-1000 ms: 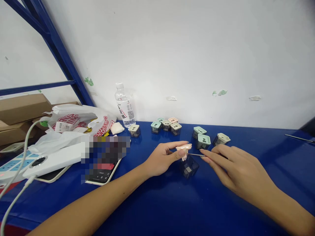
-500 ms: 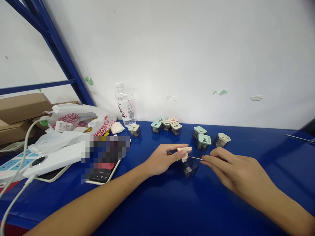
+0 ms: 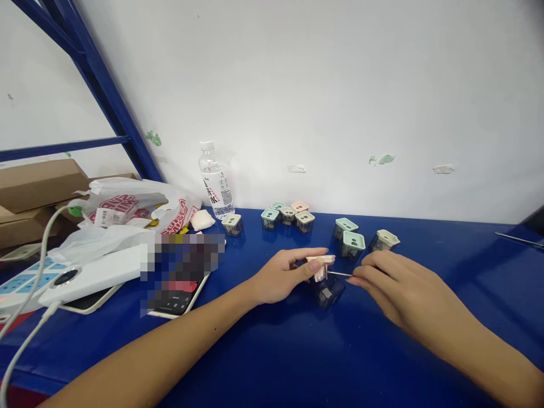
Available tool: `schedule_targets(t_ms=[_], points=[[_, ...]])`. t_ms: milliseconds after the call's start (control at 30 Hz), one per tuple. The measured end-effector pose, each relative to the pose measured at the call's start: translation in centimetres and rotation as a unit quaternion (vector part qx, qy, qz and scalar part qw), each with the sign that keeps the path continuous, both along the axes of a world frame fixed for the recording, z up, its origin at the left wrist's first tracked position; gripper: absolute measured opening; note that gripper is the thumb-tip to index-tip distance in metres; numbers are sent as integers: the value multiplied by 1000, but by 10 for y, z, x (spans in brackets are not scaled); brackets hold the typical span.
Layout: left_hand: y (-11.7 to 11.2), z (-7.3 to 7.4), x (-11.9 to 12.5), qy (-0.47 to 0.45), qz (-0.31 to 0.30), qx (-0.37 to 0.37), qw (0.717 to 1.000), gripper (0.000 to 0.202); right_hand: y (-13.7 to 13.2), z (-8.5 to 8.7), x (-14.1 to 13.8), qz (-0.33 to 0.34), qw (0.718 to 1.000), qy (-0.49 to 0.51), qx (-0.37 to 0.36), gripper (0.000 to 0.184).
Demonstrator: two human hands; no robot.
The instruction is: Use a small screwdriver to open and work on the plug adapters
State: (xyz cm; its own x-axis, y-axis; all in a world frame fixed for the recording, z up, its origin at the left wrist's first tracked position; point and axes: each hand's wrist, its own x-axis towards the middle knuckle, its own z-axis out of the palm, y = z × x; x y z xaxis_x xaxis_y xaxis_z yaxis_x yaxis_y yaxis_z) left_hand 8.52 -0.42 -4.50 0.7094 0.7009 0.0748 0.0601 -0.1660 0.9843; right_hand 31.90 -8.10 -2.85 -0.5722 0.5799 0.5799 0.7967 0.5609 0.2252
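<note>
Pinched in my left hand (image 3: pixel 272 277) is a pale pink pencil sharpener top (image 3: pixel 321 260), tilted so its underside part faces the right. My right hand (image 3: pixel 399 286) is closed around a thin metal screwdriver (image 3: pixel 339 274); its handle is hidden by the fingers. The shaft points left and its tip meets, or nearly meets, the underside of the pink top. Just below both hands, a dark see-through sharpener box (image 3: pixel 330 294) without its top rests on the blue table (image 3: pixel 297 351). Something small and greyish shows in that box.
Several two-hole sharpeners stand behind, including a mint one (image 3: pixel 352 242) and a cream one (image 3: pixel 386 240). A water bottle (image 3: pixel 216 192), plastic bag (image 3: pixel 127 207), phone (image 3: pixel 178 297), white power bank (image 3: pixel 102 272) and power strip (image 3: pixel 28 286) occupy the left. A metal rod (image 3: pixel 518 239) lies far right.
The pink top has shifted slightly right and tilted a little in my left hand. The screwdriver and my right hand have moved only slightly; the box stays put.
</note>
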Motion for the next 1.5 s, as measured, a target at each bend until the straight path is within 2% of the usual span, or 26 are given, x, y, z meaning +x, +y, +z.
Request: schedule_targets(t_ms=[267, 367, 467, 867, 1233, 1400, 1500], points=[[-1, 4, 0, -25, 13, -2, 1000, 63, -2, 1, -2, -6, 1000, -9, 5, 37], [-1, 4, 1, -21, 27, 7, 999, 65, -3, 1, -4, -1, 1000, -2, -5, 36], [-2, 3, 1, -29, 15, 6, 999, 68, -4, 1, -4, 11, 1000, 12, -13, 32], [-3, 4, 1, -27, -3, -3, 1000, 59, -7, -1, -9, 5, 998, 43, -55, 28], [-1, 2, 2, -30, 2, 5, 1000, 61, -9, -2, -9, 21, 993, 74, -94, 29], [-1, 1, 2, 15, 28, 28, 999, 60, -10, 1, -13, 23, 989, 89, -117, 30], [-3, 3, 1, 34, 45, 84, 995, 57, -14, 6, -17, 17, 974, 145, -176, 30]])
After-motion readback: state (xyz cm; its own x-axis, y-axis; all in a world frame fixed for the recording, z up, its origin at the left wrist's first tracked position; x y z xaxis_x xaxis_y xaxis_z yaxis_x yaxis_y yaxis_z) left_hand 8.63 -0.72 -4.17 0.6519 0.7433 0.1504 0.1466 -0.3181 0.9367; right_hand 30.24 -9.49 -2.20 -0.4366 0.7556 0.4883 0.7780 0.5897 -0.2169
